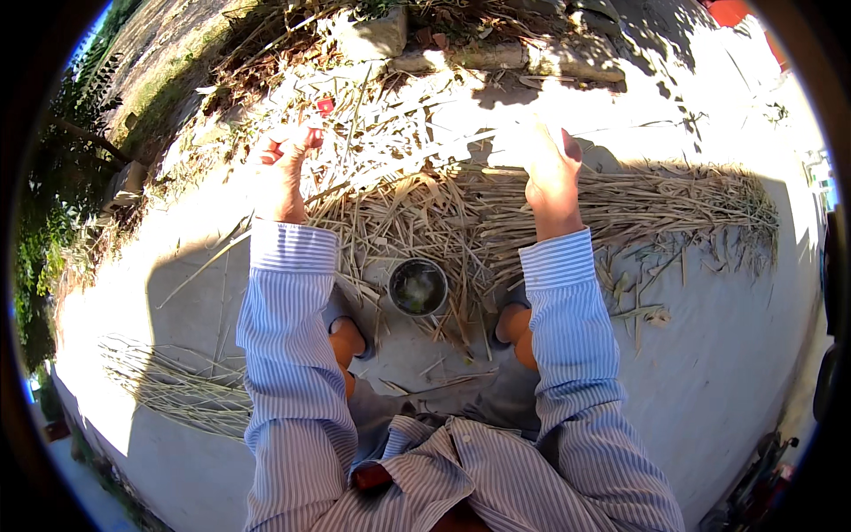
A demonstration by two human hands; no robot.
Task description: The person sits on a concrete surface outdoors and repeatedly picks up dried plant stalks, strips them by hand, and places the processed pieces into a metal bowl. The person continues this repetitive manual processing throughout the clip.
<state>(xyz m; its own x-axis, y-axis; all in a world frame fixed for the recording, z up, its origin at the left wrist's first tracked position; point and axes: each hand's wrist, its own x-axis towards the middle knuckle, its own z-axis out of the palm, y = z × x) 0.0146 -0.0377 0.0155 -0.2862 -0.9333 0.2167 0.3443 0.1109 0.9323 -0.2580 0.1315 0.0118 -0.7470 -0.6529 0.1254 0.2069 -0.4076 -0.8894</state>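
Note:
Out over the straw, my left hand point(284, 173) has its fingers curled in a pinch. Across from it, my right hand point(553, 182) looks closed with the thumb up, though sunlight bleaches out its fingers. Pale thin stalks run through the gap between the hands; which of them either hand grips, I cannot tell. Below lies a spread of dry leaf strips and straw point(381, 217). A long bundle of dry stalks point(665, 199) stretches out to the right beneath my right hand. Between my feet stands a round dark-rimmed container point(418, 287) with wet, greenish contents.
Another bunch of thin stalks point(182, 386) lies on the concrete at the left. A small red object point(325, 106) rests in the litter beyond my left hand. Farther off are a pale block point(372, 37) and a log point(567, 64). Stray stems lie near my feet.

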